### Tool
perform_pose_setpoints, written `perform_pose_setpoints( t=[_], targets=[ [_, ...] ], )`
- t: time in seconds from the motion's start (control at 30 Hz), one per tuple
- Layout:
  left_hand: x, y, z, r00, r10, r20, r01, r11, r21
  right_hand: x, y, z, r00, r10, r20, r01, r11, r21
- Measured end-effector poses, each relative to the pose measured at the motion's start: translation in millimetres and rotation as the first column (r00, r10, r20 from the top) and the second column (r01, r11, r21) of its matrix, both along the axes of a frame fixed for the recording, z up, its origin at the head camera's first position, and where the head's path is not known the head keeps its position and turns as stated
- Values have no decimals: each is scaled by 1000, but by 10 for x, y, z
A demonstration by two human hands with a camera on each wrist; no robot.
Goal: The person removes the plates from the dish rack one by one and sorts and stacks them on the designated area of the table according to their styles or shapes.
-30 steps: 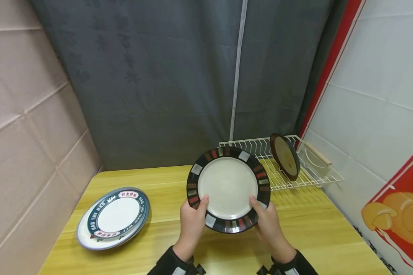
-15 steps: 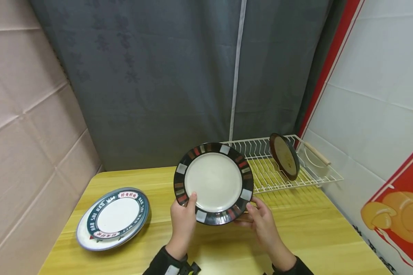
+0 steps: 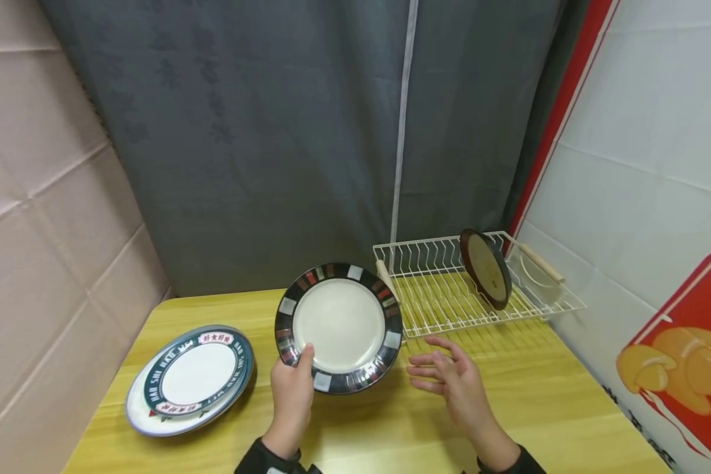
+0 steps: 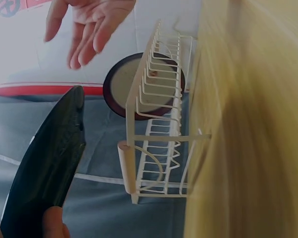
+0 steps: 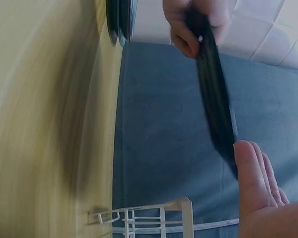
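Observation:
My left hand [image 3: 292,398] pinches the lower left rim of a round plate [image 3: 340,326], thumb on the front and fingers behind it. The plate has a cream centre and a dark rim with coloured blocks; it is held tilted up above the table, its dark underside [image 4: 44,158] showing in the left wrist view. My right hand [image 3: 455,385] is apart from the plate, just right of its rim, fingers loosely extended and holding nothing. Behind and to the right stands a white wire dish rack [image 3: 480,323] with a brown-rimmed dish [image 3: 487,270] standing on edge in it.
At the left of the wooden table [image 3: 391,434] lies a stack of plates [image 3: 198,375], the top one with a green lettered rim. A grey curtain [image 3: 272,145] hangs behind the table. A white wall covering [image 3: 640,164] is close beside the rack.
The plate has moved left with my left hand, uncovering the rack's left side. My right hand has let go of the rim and opened beside it.

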State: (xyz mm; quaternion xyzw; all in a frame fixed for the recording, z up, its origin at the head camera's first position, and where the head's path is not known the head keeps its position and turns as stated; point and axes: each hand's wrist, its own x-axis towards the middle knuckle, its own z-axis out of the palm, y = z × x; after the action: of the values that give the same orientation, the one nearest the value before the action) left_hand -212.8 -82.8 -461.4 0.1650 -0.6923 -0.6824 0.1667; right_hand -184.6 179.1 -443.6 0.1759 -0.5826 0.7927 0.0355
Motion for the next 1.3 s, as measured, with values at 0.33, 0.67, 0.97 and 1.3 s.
perform_pose_setpoints(
  t=[0.33,0.67,0.97,1.3],
  targets=[
    [19,-184,-115,993,-62,97,60,998,27,-34,186,316,978,3,-208,-25,994,-102],
    [-9,-292,-257,969,-141,204,144,990,1,-36,357,687,949,-36,-314,24,999,-43],
    [-47,-368,-411,947,-147,287,176,981,-82,-81,447,999,913,-65,-403,82,996,25],
    [-100,-400,-552,940,-158,302,185,980,-66,-118,456,1213,857,-19,-514,-36,995,-96]
  ],
)
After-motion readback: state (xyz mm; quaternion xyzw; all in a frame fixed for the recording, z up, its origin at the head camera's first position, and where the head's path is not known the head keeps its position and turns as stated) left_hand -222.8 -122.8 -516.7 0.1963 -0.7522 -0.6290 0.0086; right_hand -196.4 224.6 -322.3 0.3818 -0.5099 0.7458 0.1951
